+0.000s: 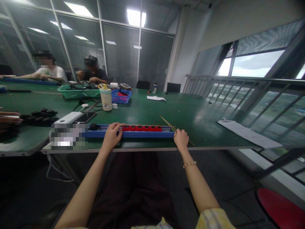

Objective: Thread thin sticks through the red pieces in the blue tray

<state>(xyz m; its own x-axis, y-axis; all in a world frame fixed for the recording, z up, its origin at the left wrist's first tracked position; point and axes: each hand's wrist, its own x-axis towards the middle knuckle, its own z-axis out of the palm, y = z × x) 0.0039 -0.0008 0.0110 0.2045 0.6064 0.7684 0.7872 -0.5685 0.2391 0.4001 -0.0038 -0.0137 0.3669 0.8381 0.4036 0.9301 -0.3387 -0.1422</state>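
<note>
A long, narrow blue tray [143, 135] lies along the table's front edge. In its channel sits a row of several small red blocks [139, 128] with dark tops. My left hand [112, 136] curls over the tray just left of the row, thumb on the near wall and fingers reaching over the channel; its index fingertip is by the leftmost block. At the tray's right end is my right hand [181, 138], closed, with thin yellowish sticks [166, 121] passing through or under it. Its fingertips are hidden. A black piece [93, 127] rests in the tray's left end.
Left of the tray are a white power bank [68, 118], a phone [86, 117] and a cup [106, 99]. Behind stand a green basket [78, 93] and a blue basket [122, 96]. Papers [249, 133] lie at right. Two people sit across the table [147, 111].
</note>
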